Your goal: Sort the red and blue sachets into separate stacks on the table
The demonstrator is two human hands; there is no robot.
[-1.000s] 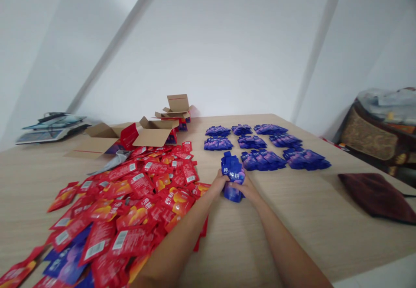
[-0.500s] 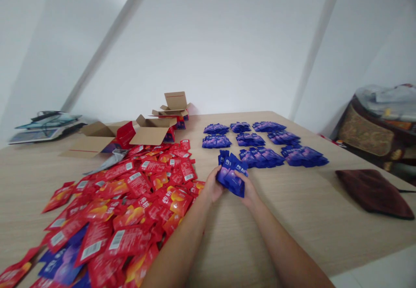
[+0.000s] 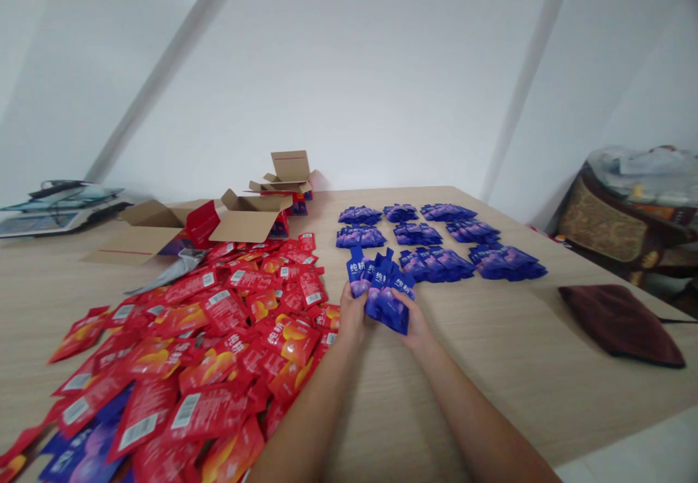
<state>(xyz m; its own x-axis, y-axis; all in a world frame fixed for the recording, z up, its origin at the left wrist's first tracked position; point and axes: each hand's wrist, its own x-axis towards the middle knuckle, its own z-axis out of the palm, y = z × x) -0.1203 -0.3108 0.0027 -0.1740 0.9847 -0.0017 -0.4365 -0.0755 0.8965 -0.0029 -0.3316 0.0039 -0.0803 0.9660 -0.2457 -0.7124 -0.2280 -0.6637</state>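
Right hand [image 3: 417, 324] grips fanned, white-lettered blue pouches [image 3: 386, 306].

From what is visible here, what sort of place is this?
Probably a makeshift workroom for packaged goods, though I cannot be certain: a large table bears heaped red pouches, bunched blue pouches and open cardboard boxes.
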